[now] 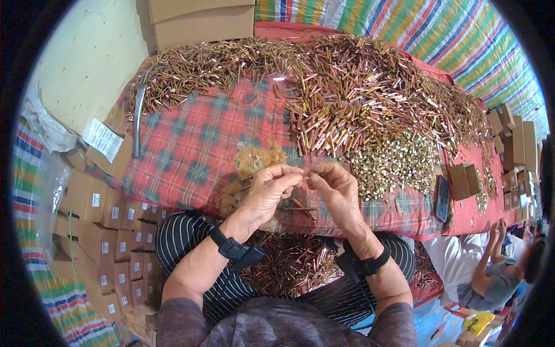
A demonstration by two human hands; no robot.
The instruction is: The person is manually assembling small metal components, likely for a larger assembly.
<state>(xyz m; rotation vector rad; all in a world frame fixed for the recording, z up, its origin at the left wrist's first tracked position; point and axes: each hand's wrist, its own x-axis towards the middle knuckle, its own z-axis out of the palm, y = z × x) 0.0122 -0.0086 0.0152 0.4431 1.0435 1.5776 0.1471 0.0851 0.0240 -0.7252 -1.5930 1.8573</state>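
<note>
My left hand [270,192] and my right hand [336,194] meet over the near part of a red and green plaid cloth [196,136]. Both are closed in a pinch, fingertips almost touching. Whatever is between them is too small and covered to make out. Just beyond my right hand lies a heap of small brass-coloured pieces [396,165]. Behind that spreads a large pile of thin copper-coloured metal tubes [358,92]. A few loose tubes [302,209] rest on the cloth under my hands. More tubes [295,260] are heaped between my legs.
A curved metal bar [139,121] lies at the cloth's left. Stacked cardboard boxes [118,222] stand at lower left, a large carton [202,26] at the back. To the right are a small open box [464,181] and a dark flat object [442,198]. Another person [491,283] sits at far right.
</note>
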